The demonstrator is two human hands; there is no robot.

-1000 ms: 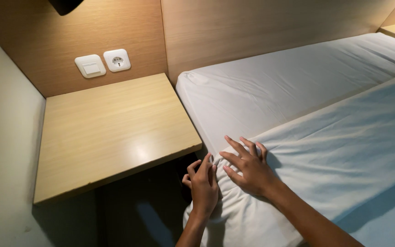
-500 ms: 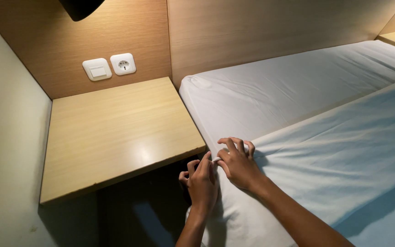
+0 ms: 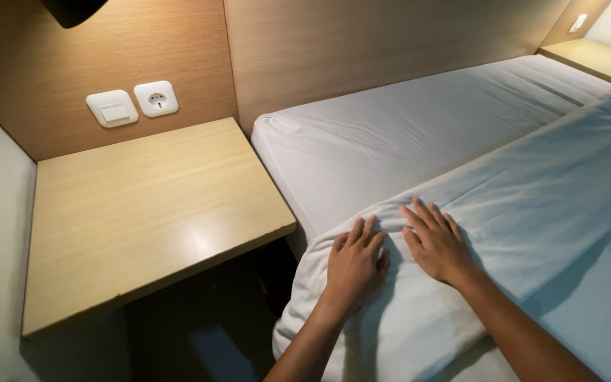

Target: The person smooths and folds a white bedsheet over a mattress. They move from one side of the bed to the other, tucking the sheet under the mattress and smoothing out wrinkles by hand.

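White sheet [image 3: 532,205] lies under both hands, left [image 3: 353,262] and right [image 3: 435,240], seemingly pressing flat, fingers spread.

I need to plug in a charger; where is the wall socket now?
In the head view the wall socket sits upper left on the wooden wall panel, right beside the light switch and just above the bedside shelf.

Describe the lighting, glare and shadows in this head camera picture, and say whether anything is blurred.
Head view: warm light from above puts a soft glare patch on the wooden bedside shelf; deep shadow fills the gap below it; the left hand and right hand, flat on the white top sheet, are sharp, with dark shadow along the forearms; the far lamp is slightly blown out; straight edges bow a little toward the frame's borders.
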